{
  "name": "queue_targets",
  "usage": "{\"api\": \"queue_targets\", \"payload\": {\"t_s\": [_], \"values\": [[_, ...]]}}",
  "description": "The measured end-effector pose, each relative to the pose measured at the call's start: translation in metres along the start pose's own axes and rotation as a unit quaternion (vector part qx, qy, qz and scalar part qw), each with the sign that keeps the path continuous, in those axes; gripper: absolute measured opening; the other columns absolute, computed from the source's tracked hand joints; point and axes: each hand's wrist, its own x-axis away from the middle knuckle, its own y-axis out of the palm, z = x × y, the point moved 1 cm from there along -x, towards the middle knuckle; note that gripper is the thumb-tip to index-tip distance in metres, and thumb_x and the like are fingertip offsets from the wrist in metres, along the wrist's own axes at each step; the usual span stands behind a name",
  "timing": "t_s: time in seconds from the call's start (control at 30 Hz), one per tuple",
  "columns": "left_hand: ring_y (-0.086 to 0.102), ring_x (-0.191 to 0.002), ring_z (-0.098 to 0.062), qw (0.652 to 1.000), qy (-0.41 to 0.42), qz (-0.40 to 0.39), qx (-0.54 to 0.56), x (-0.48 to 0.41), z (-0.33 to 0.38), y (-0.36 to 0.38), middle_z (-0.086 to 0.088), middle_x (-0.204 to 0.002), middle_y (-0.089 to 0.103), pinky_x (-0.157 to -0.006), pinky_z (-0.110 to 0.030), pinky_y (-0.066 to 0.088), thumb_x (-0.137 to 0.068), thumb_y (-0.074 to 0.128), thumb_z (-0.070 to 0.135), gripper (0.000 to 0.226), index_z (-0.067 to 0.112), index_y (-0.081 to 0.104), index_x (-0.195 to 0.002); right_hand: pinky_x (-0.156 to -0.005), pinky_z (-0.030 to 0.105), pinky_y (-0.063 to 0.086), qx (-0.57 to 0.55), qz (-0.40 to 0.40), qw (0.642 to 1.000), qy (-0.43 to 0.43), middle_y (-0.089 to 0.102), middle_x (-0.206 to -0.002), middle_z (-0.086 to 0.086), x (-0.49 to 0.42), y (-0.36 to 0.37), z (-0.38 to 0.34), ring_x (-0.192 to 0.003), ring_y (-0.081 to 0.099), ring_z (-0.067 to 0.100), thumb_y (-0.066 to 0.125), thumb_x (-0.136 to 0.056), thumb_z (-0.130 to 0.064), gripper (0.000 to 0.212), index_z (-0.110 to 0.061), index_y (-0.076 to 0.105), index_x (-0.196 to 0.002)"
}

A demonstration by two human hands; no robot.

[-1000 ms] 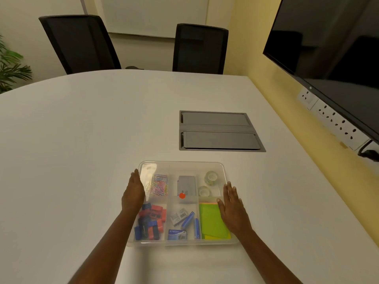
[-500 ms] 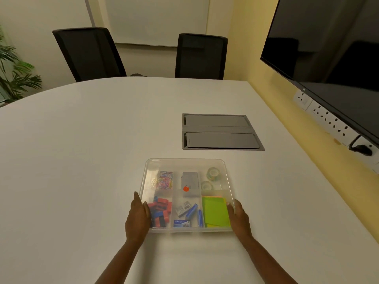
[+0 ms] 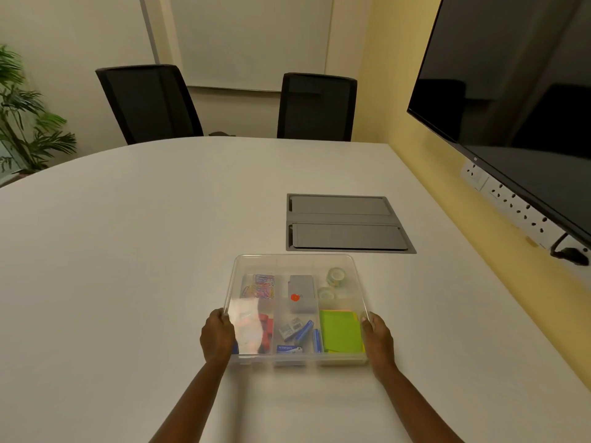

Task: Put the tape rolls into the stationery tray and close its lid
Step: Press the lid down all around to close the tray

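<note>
The clear plastic stationery tray (image 3: 289,260) lies on the white table in front of me, its transparent lid over it. Two clear tape rolls (image 3: 335,276) sit in its far right compartment, one behind the other. Under the lid I also see coloured paper clips, a grey box with a red dot, red and blue erasers, staple boxes and green sticky notes. My left hand (image 3: 217,337) grips the tray's near left edge and my right hand (image 3: 377,338) grips its near right edge.
A grey cable hatch (image 3: 347,223) is set into the table just beyond the tray. Two black chairs (image 3: 147,103) stand at the far edge. A large screen (image 3: 511,91) and wall sockets (image 3: 511,203) line the yellow wall on the right. A plant (image 3: 25,116) stands far left.
Both hands slid from the top of the lid toward me down to the tray's near side edges and took hold there. The view tilted up slightly.
</note>
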Motion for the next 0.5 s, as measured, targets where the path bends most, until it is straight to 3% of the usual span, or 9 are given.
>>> {"api": "queue_targets", "payload": {"t_s": [0.37, 0.5], "values": [[0.057, -0.104, -0.043, 1.0, -0.001, 0.0, 0.007, -0.03, 0.021, 0.022, -0.028, -0.114, 0.063, -0.091, -0.045, 0.046, -0.095, 0.038, 0.005, 0.028, -0.007, 0.055, -0.113, -0.105, 0.044, 0.039, 0.008, 0.003, 1.0, 0.0, 0.055, -0.131, 0.024, -0.036, 0.005, -0.005, -0.123, 0.049, 0.037, 0.044, -0.097, -0.013, 0.035, 0.005, 0.049, -0.128], [0.058, -0.104, -0.044, 1.0, -0.003, -0.003, -0.003, -0.04, 0.016, 0.03, -0.028, -0.114, 0.063, -0.089, -0.044, 0.046, -0.095, 0.037, 0.004, 0.029, -0.007, 0.055, -0.114, -0.099, 0.043, 0.041, 0.021, 0.007, 1.0, 0.0, 0.058, -0.126, 0.025, -0.045, 0.014, 0.001, -0.117, 0.053, 0.038, 0.044, -0.097, -0.012, 0.033, 0.005, 0.051, -0.124]]}}
